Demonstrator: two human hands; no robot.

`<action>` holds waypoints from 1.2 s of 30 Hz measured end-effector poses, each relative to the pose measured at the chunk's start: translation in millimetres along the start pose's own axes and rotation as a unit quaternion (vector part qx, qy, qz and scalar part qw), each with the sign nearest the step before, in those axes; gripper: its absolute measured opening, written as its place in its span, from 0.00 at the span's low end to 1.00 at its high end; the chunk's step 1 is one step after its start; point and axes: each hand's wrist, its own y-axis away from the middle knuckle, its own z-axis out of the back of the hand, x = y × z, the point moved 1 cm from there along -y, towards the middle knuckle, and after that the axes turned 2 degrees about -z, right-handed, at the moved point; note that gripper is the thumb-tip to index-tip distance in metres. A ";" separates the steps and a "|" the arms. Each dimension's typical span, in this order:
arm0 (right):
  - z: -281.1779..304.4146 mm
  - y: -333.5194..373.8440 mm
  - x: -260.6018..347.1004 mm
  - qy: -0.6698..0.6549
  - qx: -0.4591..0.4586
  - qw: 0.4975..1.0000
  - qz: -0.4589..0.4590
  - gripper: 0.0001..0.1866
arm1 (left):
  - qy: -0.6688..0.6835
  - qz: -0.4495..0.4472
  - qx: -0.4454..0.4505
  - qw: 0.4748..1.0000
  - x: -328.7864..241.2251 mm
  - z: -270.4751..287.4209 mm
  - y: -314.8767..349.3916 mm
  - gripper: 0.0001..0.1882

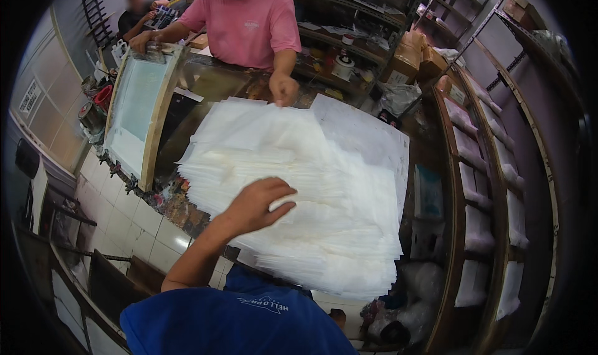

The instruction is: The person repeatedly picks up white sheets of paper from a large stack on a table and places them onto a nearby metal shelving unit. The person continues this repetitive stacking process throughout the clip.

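Overlapping stacks of thin white sheets (336,199) lie fanned out across the dark, stained table (205,84). My left hand (260,204) is over the near middle of these sheets, its thumb apart from the curved fingers and nothing visible between them. Whether it touches the top sheets I cannot tell. My right hand does not show. Across the table, a co-worker's hand (284,88) is at the far edge of the sheets. Their other hand (146,42) rests at the top of a wooden-framed screen (138,109) that stands tilted at the table's left side.
A wooden rack (458,187) holding bundles of white sheets runs along the right. Metal shelves (349,43) with jars and cardboard boxes (408,56) stand behind the co-worker. Cans and a red container (104,96) sit left of the screen. Another person (137,15) is at the far left.
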 end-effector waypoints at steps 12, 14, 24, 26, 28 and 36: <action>-16.5 2.5 -6.1 0.164 0.018 0.979 0.123 0.14 | -0.266 -0.118 0.126 0.948 39.3 -61.9 -118.7 0.12; -19.2 20.0 -2.8 0.053 0.005 0.998 0.034 0.14 | -0.306 -0.096 0.211 0.924 36.7 -88.9 -103.2 0.12; -18.0 27.7 -68.0 -0.025 -0.099 0.993 -0.058 0.18 | -0.338 -0.091 0.281 0.894 58.4 -137.6 -101.5 0.06; -2.5 28.9 -56.8 -0.006 -0.193 0.981 -0.025 0.17 | -0.308 -0.160 0.213 0.913 68.2 -142.9 -100.4 0.01; 28.3 36.7 1.1 -0.066 -0.253 0.965 0.004 0.14 | -0.193 -0.181 0.133 0.955 25.6 -128.2 -98.4 0.02; 134.3 197.8 313.5 -0.118 -0.192 0.906 0.359 0.24 | 0.103 -0.222 0.232 0.941 -127.2 -184.4 -37.5 0.08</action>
